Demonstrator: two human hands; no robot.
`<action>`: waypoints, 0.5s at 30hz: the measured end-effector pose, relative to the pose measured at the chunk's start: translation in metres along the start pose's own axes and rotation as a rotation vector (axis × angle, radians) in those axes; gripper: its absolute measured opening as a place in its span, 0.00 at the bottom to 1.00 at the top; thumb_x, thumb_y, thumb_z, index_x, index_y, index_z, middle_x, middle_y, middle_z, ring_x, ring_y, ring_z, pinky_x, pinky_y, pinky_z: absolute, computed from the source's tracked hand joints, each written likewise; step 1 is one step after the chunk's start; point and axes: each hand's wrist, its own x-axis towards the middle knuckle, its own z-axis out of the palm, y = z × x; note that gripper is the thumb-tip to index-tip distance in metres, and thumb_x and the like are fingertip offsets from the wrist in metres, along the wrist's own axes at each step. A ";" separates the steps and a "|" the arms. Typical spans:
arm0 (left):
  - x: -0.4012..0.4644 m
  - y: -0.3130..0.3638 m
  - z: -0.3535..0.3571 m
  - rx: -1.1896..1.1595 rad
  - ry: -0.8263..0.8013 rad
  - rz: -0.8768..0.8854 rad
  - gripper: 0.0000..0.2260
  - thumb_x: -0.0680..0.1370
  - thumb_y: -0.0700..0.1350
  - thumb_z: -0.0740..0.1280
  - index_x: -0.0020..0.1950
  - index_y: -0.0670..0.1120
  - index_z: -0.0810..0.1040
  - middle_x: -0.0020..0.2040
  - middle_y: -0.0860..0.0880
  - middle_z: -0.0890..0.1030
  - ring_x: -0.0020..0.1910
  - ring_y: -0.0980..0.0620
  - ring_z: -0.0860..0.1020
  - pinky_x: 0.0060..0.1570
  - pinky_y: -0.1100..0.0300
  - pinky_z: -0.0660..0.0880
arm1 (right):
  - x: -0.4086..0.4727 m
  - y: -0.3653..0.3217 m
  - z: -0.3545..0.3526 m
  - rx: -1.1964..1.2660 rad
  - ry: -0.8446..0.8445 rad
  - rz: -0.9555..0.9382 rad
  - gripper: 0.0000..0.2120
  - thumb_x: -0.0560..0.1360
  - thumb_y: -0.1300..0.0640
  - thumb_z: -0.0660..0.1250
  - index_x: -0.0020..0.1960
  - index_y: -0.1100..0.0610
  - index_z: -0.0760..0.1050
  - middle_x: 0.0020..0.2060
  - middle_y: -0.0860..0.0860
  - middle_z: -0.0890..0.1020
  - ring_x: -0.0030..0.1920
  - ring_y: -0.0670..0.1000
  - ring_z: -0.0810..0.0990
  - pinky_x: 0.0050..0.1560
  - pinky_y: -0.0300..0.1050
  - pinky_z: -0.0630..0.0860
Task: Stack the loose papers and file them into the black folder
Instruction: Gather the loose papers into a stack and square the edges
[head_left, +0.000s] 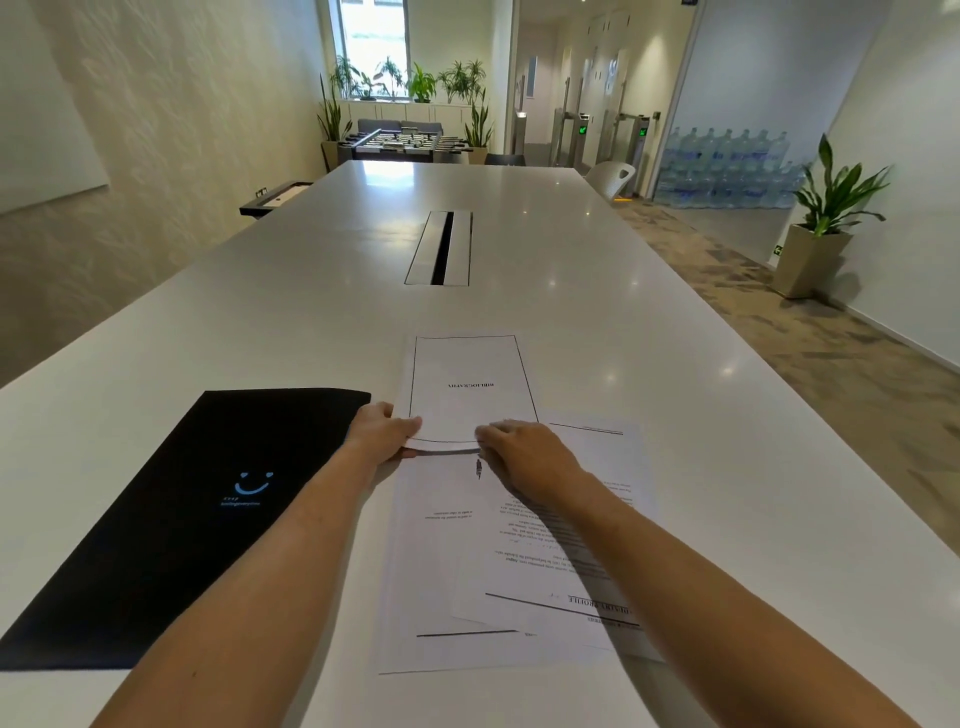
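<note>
A black folder (187, 514) with a blue smiley lies closed on the white table (727, 415), to my left. A framed sheet headed "Bibliography" (470, 387) lies farther out in the middle. Its near edge is lifted slightly, and my left hand (382, 431) pinches its near left corner. My right hand (524, 454) rests on the near edge of the same sheet, fingers bent over it. Closer to me, a few printed sheets (457, 571) lie overlapping and askew under my forearms.
A cable hatch (440, 248) is set into the middle of the table farther away. A white chair (613, 176) stands at the far right edge. A potted plant (815, 234) stands on the floor to the right.
</note>
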 end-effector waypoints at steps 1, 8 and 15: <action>-0.001 -0.001 0.000 0.017 0.009 0.017 0.08 0.77 0.39 0.70 0.45 0.46 0.71 0.43 0.47 0.78 0.39 0.51 0.79 0.26 0.66 0.76 | 0.000 0.000 0.000 0.062 0.004 0.038 0.13 0.81 0.49 0.57 0.51 0.57 0.74 0.45 0.53 0.81 0.44 0.58 0.79 0.43 0.48 0.74; -0.011 0.005 -0.005 -0.060 0.036 0.143 0.12 0.79 0.36 0.65 0.61 0.45 0.71 0.54 0.45 0.74 0.48 0.48 0.77 0.43 0.56 0.81 | 0.011 0.009 -0.014 0.533 0.175 0.649 0.31 0.77 0.43 0.64 0.73 0.60 0.64 0.70 0.59 0.70 0.69 0.58 0.69 0.67 0.51 0.66; -0.037 0.021 -0.016 -0.192 -0.150 0.246 0.07 0.80 0.40 0.65 0.56 0.50 0.74 0.52 0.49 0.80 0.45 0.54 0.83 0.38 0.60 0.80 | 0.017 0.035 -0.058 1.468 0.349 0.970 0.42 0.75 0.48 0.70 0.77 0.61 0.49 0.74 0.56 0.65 0.68 0.52 0.70 0.64 0.44 0.67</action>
